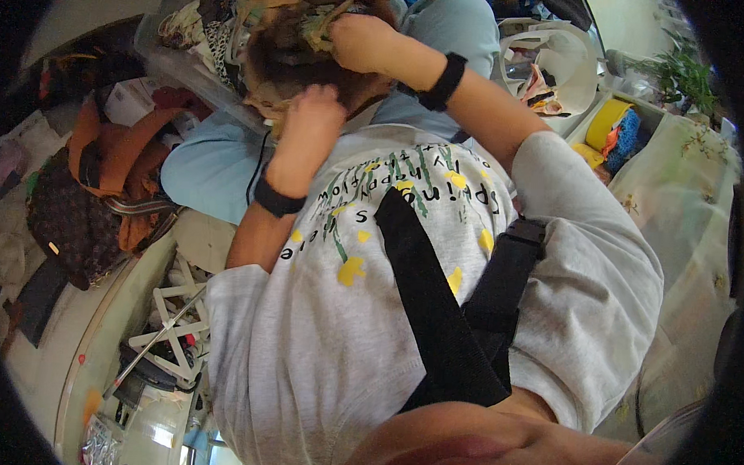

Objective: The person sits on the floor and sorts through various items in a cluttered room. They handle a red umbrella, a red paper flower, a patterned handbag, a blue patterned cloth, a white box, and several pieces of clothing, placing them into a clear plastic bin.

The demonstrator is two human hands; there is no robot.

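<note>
A clear plastic bin (150, 43) holding mixed fabrics stands at the top, by my bent legs. In it lies a dark brown, soft-looking item (286, 60) with a tan edge; its exact kind is unclear. My right hand (361, 44) is closed on a crumpled green and yellow piece (319, 31), perhaps fabric, above the brown item. Lower and to the left, my left hand (314, 117) is over the tan edge of the brown item. Its fingers are blurred and partly hidden, so any hold there is unclear. Black bands circle both wrists.
A brown patterned bag (71, 216) with orange straps lies at left. A white round container (583, 74) with cloth pieces stands at upper right, near a yellow and blue item (609, 127) and green plants (685, 74). A white folding lattice rack (171, 324) is at lower left.
</note>
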